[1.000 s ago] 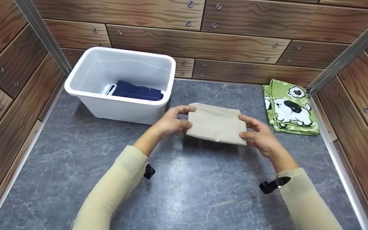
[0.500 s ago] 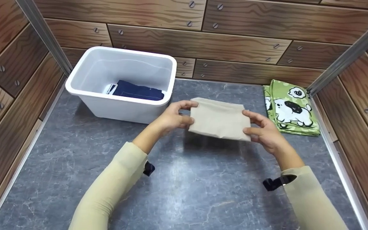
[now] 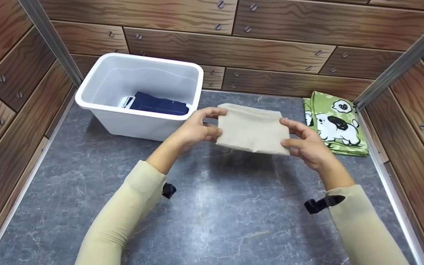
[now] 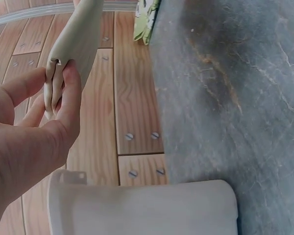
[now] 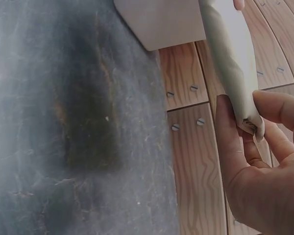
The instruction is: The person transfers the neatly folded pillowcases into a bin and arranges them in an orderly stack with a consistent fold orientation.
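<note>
A folded beige cloth (image 3: 252, 129) is held level above the grey floor, its shadow below it. At its left edge my left hand (image 3: 197, 127) pinches it between thumb and fingers; the left wrist view shows the folded layers of the cloth (image 4: 76, 54) between them. My right hand (image 3: 309, 147) grips the opposite edge the same way, and in the right wrist view that end of the cloth (image 5: 235, 73) sits between thumb and fingers. Just left of my left hand stands a white plastic bin (image 3: 142, 123) with a folded navy blue cloth (image 3: 158, 104) on its bottom.
A folded green cloth with a dog print (image 3: 339, 127) lies at the right, by the side wall. Wood-patterned panels (image 3: 271, 51) enclose the back and both sides, with metal posts in the corners. The grey marbled surface (image 3: 204, 221) stretches in front of the bin.
Both hands have raised the beige cloth and carried it away from me, toward the back wall and slightly right. The bin and the green cloth have stayed put.
</note>
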{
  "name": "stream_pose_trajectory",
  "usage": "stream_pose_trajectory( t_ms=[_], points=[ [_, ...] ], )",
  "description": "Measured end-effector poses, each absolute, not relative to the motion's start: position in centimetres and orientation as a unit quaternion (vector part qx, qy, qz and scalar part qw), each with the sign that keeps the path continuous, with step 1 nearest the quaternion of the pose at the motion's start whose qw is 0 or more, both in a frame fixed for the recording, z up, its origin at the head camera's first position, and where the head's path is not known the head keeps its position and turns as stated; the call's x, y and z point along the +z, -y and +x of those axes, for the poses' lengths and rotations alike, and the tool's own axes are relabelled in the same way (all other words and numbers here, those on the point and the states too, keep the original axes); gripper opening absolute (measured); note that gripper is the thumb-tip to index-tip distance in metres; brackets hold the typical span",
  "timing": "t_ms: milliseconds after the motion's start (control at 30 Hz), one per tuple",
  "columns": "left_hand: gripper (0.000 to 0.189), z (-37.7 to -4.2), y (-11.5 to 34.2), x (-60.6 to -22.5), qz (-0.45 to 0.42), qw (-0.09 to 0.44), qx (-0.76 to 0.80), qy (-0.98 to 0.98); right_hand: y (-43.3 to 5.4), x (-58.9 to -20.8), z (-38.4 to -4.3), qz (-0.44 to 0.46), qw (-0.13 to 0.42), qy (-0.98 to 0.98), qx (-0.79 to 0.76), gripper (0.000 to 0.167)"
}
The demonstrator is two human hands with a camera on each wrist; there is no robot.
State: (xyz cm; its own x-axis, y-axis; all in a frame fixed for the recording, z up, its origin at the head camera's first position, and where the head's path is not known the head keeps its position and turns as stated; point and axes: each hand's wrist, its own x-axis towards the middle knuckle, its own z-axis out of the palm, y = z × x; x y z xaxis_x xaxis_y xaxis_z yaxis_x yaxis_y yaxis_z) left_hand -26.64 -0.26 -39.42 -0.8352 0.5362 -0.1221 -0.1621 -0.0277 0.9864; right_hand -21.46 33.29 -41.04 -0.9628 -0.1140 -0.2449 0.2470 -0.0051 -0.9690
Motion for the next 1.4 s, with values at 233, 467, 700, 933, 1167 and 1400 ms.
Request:
stream_pose_trajectory(
  t_ms=[233,467,700,933,1167,1400],
  points=[
    [0.057,-26.4,1.1,-38.0,0.150,0.235,0.701,-0.656,-32.7,-40.1,-21.9,0.035,0.124,-0.701,-0.701,0.072],
    [0.058,-26.5,1.9,-37.1,0.149,0.230,0.710,-0.649,-31.8,-39.6,-22.5,0.033,0.127,-0.694,-0.708,0.072],
    [0.059,-27.0,3.1,-36.4,0.152,0.217,0.705,-0.658,-30.7,-38.9,-23.3,0.027,0.131,-0.693,-0.708,0.073],
    [0.058,-27.5,4.8,-35.8,0.145,0.216,0.701,-0.664,-29.3,-38.1,-24.2,0.013,0.135,-0.694,-0.707,0.072],
    [0.059,-28.3,6.3,-35.3,0.143,0.213,0.697,-0.669,-27.9,-37.4,-25.2,0.011,0.135,-0.698,-0.703,0.071],
    [0.059,-28.9,7.8,-35.1,0.132,0.208,0.694,-0.677,-26.4,-37.0,-26.1,0.007,0.139,-0.699,-0.702,0.071]
  ],
)
